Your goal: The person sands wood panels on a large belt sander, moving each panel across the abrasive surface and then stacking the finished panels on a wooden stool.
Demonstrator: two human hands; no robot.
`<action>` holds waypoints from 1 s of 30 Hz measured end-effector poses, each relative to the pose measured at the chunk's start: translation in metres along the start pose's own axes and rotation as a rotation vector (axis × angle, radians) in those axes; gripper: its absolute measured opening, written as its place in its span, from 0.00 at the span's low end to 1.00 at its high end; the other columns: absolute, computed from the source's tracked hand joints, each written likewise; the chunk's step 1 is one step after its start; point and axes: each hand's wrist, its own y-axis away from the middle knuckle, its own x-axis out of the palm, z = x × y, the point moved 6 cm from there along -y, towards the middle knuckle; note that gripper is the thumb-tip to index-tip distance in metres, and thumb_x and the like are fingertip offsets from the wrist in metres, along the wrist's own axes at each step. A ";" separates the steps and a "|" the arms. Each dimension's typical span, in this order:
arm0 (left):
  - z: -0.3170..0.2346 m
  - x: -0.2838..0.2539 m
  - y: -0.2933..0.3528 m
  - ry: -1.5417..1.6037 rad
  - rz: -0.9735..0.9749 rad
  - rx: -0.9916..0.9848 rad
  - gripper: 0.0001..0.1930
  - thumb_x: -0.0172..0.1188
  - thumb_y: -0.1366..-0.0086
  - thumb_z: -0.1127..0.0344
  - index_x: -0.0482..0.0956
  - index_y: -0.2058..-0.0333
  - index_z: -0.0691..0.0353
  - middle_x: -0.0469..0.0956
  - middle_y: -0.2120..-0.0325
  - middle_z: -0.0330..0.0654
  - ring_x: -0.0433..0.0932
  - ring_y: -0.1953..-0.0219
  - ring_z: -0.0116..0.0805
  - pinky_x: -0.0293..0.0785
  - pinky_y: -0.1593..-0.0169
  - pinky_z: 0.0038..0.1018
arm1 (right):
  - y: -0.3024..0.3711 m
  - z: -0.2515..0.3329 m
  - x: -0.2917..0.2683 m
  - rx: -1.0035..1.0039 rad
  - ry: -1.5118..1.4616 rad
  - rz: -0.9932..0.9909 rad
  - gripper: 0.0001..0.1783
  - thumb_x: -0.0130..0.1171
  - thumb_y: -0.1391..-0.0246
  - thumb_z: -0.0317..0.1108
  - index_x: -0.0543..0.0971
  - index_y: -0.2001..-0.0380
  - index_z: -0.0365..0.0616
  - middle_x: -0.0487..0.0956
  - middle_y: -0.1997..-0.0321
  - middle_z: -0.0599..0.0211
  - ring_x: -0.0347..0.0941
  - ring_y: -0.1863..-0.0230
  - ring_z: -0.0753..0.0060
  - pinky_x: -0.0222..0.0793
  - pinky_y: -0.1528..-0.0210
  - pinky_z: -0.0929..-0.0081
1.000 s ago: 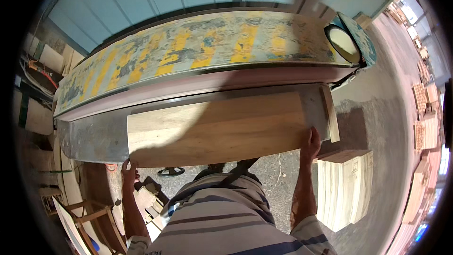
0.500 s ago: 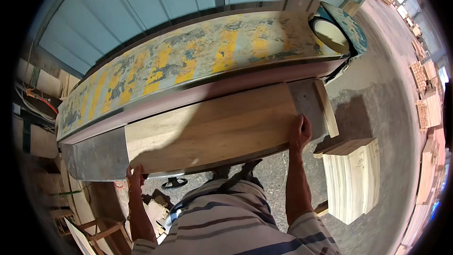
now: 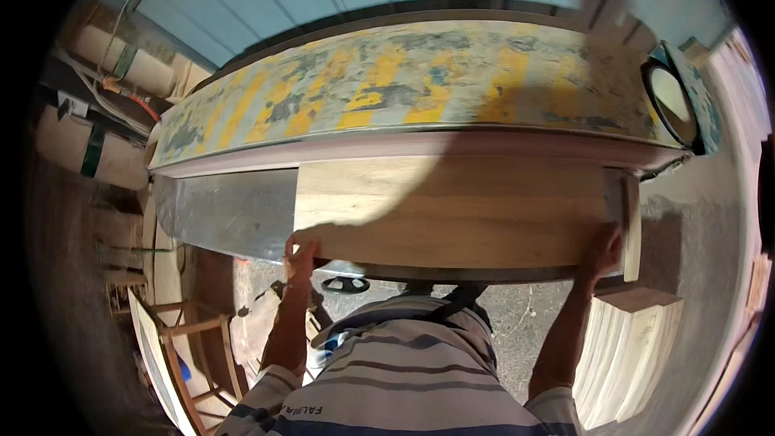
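Note:
A pale wooden panel (image 3: 452, 210) lies flat on the grey metal table (image 3: 230, 203), with its far edge along the pinkish band (image 3: 387, 147) of a long machine. My left hand (image 3: 302, 256) grips the panel's near left corner, fingers closed on its edge. At the other end, my right hand (image 3: 601, 252) is closed around the near right corner, blurred and partly in shadow. Part of the panel lies in shade and part in bright light.
The machine's top (image 3: 363, 85) is worn, with yellow stripes, and a round roller (image 3: 672, 105) shows at its right end. A wooden strip (image 3: 632, 230) crosses the table's right end. Stacked boards (image 3: 626, 355) stand at lower right, a wooden frame (image 3: 194, 331) at lower left. Below the table is a black handwheel (image 3: 345, 284).
The panel and both my hands have moved right along the table, nearer the wooden strip. My view has swung left, so the machine sits farther right and more level in the picture.

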 end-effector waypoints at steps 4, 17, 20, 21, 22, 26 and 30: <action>-0.009 0.006 0.021 0.319 0.038 -0.011 0.31 0.66 0.52 0.58 0.67 0.50 0.61 0.75 0.70 0.43 0.73 0.69 0.27 0.70 0.69 0.21 | 0.007 0.036 0.013 0.000 0.276 -0.007 0.24 0.47 0.44 0.51 0.76 0.63 0.37 0.74 0.68 0.70 0.66 0.66 0.76 0.64 0.62 0.74; 0.030 -0.035 -0.038 0.175 0.060 -0.076 0.23 0.61 0.45 0.59 0.67 0.53 0.58 0.73 0.80 0.37 0.67 0.83 0.19 0.61 0.84 0.19 | 0.048 0.021 0.032 -0.032 0.169 -0.028 0.16 0.50 0.44 0.42 0.75 0.68 0.38 0.73 0.72 0.72 0.64 0.69 0.78 0.63 0.65 0.77; 0.027 -0.065 -0.059 0.085 0.124 -0.126 0.23 0.60 0.45 0.58 0.65 0.51 0.55 0.70 0.77 0.37 0.64 0.83 0.17 0.56 0.86 0.15 | 0.086 0.055 0.054 -0.069 0.231 -0.003 0.15 0.50 0.44 0.40 0.75 0.66 0.36 0.74 0.71 0.65 0.66 0.68 0.73 0.63 0.63 0.76; 0.029 -0.073 -0.066 0.110 0.036 -0.147 0.22 0.59 0.44 0.58 0.66 0.52 0.54 0.70 0.78 0.37 0.63 0.84 0.17 0.55 0.87 0.15 | 0.094 0.053 0.055 -0.062 0.212 0.017 0.15 0.50 0.44 0.39 0.74 0.66 0.36 0.74 0.70 0.63 0.67 0.68 0.72 0.63 0.62 0.75; 0.035 -0.079 -0.075 0.144 -0.042 -0.164 0.21 0.59 0.44 0.57 0.67 0.53 0.53 0.70 0.79 0.36 0.63 0.85 0.18 0.55 0.87 0.16 | 0.102 0.046 0.056 -0.060 0.267 0.025 0.14 0.54 0.47 0.38 0.75 0.64 0.38 0.75 0.68 0.62 0.69 0.67 0.71 0.65 0.61 0.75; 0.035 -0.085 -0.088 0.468 0.083 -0.028 0.11 0.51 0.37 0.61 0.70 0.60 0.60 0.72 0.80 0.34 0.63 0.86 0.21 0.59 0.84 0.19 | 0.137 0.032 0.069 -0.053 0.307 0.047 0.16 0.61 0.54 0.39 0.76 0.64 0.42 0.76 0.63 0.58 0.71 0.60 0.59 0.66 0.56 0.67; 0.074 -0.124 -0.118 0.242 0.264 -0.020 0.14 0.48 0.38 0.59 0.69 0.57 0.60 0.74 0.68 0.37 0.71 0.72 0.29 0.67 0.67 0.29 | 0.145 0.062 0.087 -0.019 0.343 0.032 0.15 0.59 0.53 0.42 0.77 0.64 0.44 0.76 0.63 0.60 0.73 0.61 0.63 0.66 0.57 0.70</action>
